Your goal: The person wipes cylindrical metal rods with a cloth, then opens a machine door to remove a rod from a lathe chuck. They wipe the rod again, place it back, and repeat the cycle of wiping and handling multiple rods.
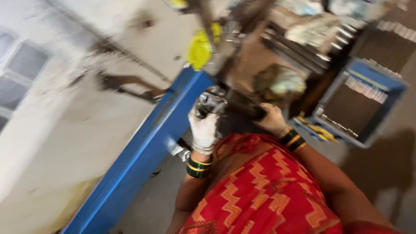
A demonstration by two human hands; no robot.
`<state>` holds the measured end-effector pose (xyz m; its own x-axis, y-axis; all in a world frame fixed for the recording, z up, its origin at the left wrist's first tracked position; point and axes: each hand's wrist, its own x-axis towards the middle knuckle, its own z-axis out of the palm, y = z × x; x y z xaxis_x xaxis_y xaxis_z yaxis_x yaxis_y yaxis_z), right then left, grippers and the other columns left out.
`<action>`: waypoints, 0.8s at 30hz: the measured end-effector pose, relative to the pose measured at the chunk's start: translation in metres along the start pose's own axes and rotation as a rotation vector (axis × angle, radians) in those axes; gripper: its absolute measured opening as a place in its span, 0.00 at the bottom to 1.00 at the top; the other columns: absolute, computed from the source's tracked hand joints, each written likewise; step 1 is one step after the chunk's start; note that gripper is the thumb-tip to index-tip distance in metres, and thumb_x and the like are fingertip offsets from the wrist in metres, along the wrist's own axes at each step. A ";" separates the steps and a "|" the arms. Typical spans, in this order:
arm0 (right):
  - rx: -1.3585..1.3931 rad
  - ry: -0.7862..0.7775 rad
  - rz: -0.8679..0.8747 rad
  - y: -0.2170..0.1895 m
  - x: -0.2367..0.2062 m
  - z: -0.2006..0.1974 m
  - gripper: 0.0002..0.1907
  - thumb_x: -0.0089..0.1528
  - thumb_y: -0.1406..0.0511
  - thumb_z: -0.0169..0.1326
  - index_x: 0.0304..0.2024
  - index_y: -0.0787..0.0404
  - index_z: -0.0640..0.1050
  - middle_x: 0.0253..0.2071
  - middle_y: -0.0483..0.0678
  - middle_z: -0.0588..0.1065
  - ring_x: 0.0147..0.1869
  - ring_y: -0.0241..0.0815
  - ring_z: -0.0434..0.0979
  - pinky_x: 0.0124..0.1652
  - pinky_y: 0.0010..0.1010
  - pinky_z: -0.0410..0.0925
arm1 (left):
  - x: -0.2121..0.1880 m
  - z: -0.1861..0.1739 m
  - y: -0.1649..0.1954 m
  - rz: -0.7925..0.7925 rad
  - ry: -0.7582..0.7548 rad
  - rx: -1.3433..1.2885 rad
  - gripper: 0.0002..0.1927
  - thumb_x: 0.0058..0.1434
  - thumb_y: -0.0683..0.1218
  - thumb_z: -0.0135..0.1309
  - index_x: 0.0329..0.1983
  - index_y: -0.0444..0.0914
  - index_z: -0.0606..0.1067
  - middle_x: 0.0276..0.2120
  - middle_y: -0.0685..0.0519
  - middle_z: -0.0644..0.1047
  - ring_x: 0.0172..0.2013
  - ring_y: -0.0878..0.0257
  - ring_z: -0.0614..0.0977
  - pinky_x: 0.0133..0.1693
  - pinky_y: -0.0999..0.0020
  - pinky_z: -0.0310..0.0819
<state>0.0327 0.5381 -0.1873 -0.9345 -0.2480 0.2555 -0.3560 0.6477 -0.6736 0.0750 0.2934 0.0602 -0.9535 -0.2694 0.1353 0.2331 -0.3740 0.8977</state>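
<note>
1. We see a yellow tag (199,50) hanging above the blue bench edge (143,151), and a blue crate (368,99) at right.
2. Our left hand (203,130), gloved, grips a shiny metal part (211,102) at the bench edge; our right hand (271,119) closes around its dark handle (242,108).
3. The floor is grey concrete (147,208); everything is blurred.
</note>
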 end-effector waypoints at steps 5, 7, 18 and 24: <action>0.130 -0.080 0.141 0.056 -0.015 -0.097 0.24 0.46 0.59 0.69 0.44 0.61 0.82 0.42 0.54 0.81 0.48 0.54 0.81 0.51 0.40 0.73 | 0.019 0.089 -0.055 -0.124 -0.139 0.105 0.20 0.62 0.31 0.59 0.58 0.31 0.75 0.48 0.50 0.82 0.47 0.65 0.82 0.53 0.69 0.78; 0.057 -0.059 0.151 0.079 -0.025 -0.130 0.21 0.47 0.60 0.70 0.41 0.62 0.83 0.39 0.53 0.82 0.45 0.53 0.81 0.49 0.40 0.72 | 0.029 0.125 -0.077 -0.216 -0.203 0.229 0.22 0.63 0.32 0.58 0.61 0.31 0.74 0.47 0.49 0.80 0.44 0.65 0.81 0.48 0.70 0.76; 0.737 0.439 0.918 0.218 -0.092 -0.192 0.07 0.58 0.67 0.63 0.32 0.66 0.80 0.24 0.45 0.76 0.21 0.34 0.71 0.22 0.28 0.63 | 0.033 0.270 -0.186 -0.340 -0.606 0.351 0.31 0.61 0.34 0.54 0.69 0.32 0.63 0.61 0.46 0.74 0.57 0.62 0.77 0.59 0.66 0.74; 0.493 0.522 1.229 0.290 -0.087 -0.203 0.11 0.61 0.65 0.61 0.28 0.65 0.77 0.20 0.47 0.73 0.18 0.37 0.71 0.21 0.31 0.65 | 0.040 0.287 -0.198 -0.424 -0.675 0.474 0.24 0.65 0.36 0.52 0.65 0.32 0.70 0.55 0.47 0.79 0.53 0.63 0.80 0.57 0.68 0.75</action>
<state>0.0107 0.8942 -0.2639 -0.5757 0.6389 -0.5103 0.6048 -0.0873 -0.7916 -0.0637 0.6111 0.0079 -0.8851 0.4364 -0.1618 -0.1215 0.1190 0.9854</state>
